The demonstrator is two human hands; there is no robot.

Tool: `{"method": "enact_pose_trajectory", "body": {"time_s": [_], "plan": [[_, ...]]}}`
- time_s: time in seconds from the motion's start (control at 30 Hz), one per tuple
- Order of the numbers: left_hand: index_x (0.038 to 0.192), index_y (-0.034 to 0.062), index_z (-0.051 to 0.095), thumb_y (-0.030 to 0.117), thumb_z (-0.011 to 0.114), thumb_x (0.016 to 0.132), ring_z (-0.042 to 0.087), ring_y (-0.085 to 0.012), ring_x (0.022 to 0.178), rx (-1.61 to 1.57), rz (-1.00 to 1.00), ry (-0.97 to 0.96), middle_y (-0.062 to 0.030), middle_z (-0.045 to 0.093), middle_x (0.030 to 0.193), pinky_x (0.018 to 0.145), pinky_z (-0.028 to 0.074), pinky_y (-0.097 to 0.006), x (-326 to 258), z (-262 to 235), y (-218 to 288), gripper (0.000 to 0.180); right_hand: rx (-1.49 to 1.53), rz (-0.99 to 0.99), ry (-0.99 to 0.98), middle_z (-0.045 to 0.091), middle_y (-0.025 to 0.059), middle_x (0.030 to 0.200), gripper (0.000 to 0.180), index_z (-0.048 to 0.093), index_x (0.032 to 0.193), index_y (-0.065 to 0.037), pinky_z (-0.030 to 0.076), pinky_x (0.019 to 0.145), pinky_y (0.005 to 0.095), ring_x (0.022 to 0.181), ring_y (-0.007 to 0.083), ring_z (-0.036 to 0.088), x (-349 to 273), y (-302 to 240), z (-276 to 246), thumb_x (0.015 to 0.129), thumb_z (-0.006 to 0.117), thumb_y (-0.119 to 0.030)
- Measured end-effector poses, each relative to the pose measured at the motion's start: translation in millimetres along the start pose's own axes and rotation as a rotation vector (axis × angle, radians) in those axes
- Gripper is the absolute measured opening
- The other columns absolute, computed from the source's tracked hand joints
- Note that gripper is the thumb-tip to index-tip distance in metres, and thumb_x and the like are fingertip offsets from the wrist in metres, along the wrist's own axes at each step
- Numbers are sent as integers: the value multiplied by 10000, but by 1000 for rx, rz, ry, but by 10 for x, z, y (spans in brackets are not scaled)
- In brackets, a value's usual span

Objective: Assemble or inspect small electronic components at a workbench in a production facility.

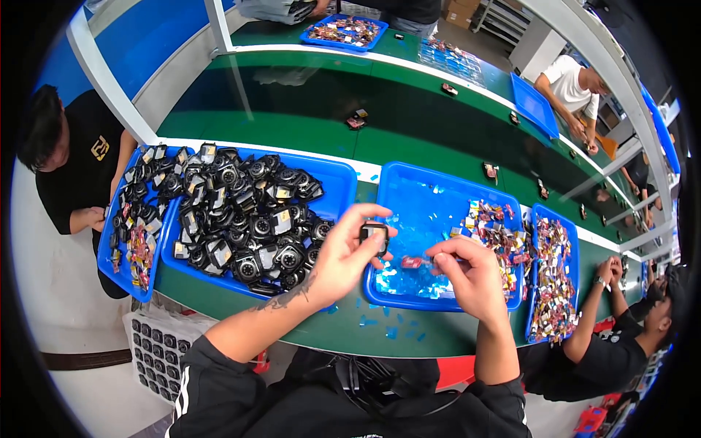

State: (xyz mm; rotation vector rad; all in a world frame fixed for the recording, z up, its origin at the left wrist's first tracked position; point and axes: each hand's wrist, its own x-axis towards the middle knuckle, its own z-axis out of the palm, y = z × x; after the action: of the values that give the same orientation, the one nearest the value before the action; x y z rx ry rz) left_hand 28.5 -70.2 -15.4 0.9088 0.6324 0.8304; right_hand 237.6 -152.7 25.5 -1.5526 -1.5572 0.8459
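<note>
My left hand (350,252) is closed around a black watch case (374,237) with a rounded square shape, its thumb lying over the face. Just to the right, my right hand (471,270) pinches one end of a small red part (413,261), which points toward the watch case without visibly touching it. Both hands hover over a blue tray (374,288) scattered with bits of blue film (423,219). A heap of small red, yellow and silver parts (496,233) lies in that tray's right side, partly hidden by my right hand.
To my left a blue tray (337,175) holds piled black watch cases (252,219); another blue tray (109,270) is beyond it. More small parts (551,277) fill a right-hand tray. A green conveyor (292,109) runs behind, carrying scattered parts. People work on both sides.
</note>
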Motion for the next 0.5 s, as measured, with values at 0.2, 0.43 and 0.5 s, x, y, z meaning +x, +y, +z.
{"method": "enact_pose_trajectory", "body": {"time_s": [0.2,0.43,0.5], "plan": [[967,63,740,72,729,820,579,-126,912,584,331,-294,-78,589,1091,746,470,-256,-111,89,-33,148,348,107,-101,676,91,929,135,646,1014,38,567,743,245,833,111,656,48,-221,83,884,653,3],[893,31,736,58,772,773,588,-130,852,567,313,-164,-67,622,951,709,476,-258,-125,96,-60,127,433,118,-4,655,31,797,101,639,940,22,500,617,203,707,63,605,-9,-65,238,914,649,-75],[893,23,725,74,762,787,594,-148,840,578,354,-152,-75,624,926,707,488,-276,-157,128,-82,123,425,150,-7,638,16,768,121,634,917,14,475,591,198,676,53,582,-15,-83,240,931,634,-107]]}}
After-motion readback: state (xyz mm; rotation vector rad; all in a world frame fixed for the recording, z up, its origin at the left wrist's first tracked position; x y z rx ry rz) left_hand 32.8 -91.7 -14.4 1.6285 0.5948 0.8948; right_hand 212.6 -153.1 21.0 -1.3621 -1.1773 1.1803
